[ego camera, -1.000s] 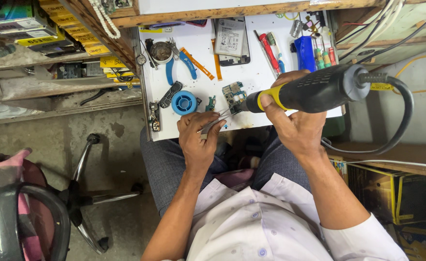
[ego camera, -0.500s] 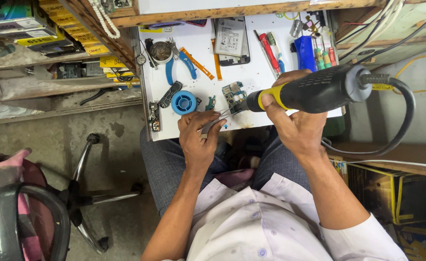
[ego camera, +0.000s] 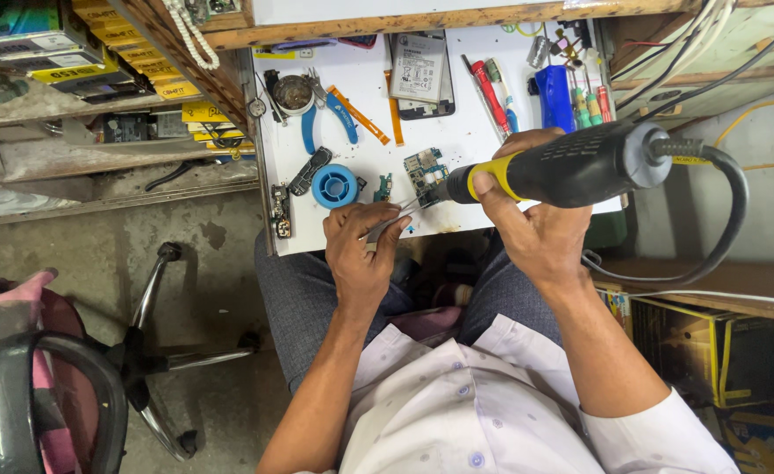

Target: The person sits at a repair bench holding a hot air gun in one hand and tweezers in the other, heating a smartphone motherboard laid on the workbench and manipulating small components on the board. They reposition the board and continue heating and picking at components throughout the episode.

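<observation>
My right hand [ego camera: 532, 219] grips a black and yellow hot-air gun [ego camera: 571, 165], its nozzle aimed at a small green circuit board [ego camera: 425, 167] on the white work table [ego camera: 365, 96]. A thick black cable [ego camera: 729, 211] runs from the gun's rear. My left hand [ego camera: 361, 246] holds metal tweezers [ego camera: 396, 218], whose tips reach toward the board's lower edge. Both hands hover at the table's near edge, above my lap.
On the table lie a blue solder spool [ego camera: 334, 185], blue-handled pliers [ego camera: 330, 114], a phone with its back off [ego camera: 419, 72], a red screwdriver [ego camera: 489, 92], a blue lighter [ego camera: 555, 98] and small parts. An office chair [ego camera: 53, 386] stands left; cardboard boxes [ego camera: 712, 351] right.
</observation>
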The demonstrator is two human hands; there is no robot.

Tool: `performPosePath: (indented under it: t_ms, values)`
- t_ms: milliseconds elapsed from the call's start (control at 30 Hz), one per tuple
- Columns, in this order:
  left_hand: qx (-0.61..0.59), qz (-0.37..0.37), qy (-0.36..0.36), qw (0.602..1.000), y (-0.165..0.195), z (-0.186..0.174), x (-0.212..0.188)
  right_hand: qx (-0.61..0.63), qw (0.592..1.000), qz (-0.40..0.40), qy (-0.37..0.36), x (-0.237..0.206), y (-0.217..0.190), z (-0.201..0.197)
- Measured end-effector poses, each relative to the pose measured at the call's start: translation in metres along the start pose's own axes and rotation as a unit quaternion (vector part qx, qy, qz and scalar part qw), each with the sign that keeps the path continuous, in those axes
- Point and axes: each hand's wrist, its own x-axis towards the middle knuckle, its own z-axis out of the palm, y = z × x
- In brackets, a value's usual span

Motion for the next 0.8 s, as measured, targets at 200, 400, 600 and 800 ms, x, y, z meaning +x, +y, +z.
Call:
performPosePath:
  t_ms: [200, 400, 600, 800]
  values:
    - [0.009, 0.008, -0.001, 1.0, -0.0017, 0.0008, -0.0003, -0.004, 1.0, 0.01, -0.003, 0.0005, 0.0005, 0.0003]
    - [0.012, 0.008, -0.001, 1.0, -0.0023, 0.0001, 0.0, -0.017, 1.0, -0.008, -0.006, 0.0006, 0.0007, -0.0005]
    - [0.01, 0.01, -0.001, 1.0, -0.0017, -0.0002, 0.0003, -0.024, 1.0, -0.009, -0.004, 0.0007, 0.0006, -0.0008]
    - [0.008, 0.009, -0.004, 1.0, -0.002, -0.0002, 0.0009, -0.019, 1.0, -0.008, -0.005, 0.0012, 0.0007, 0.0]
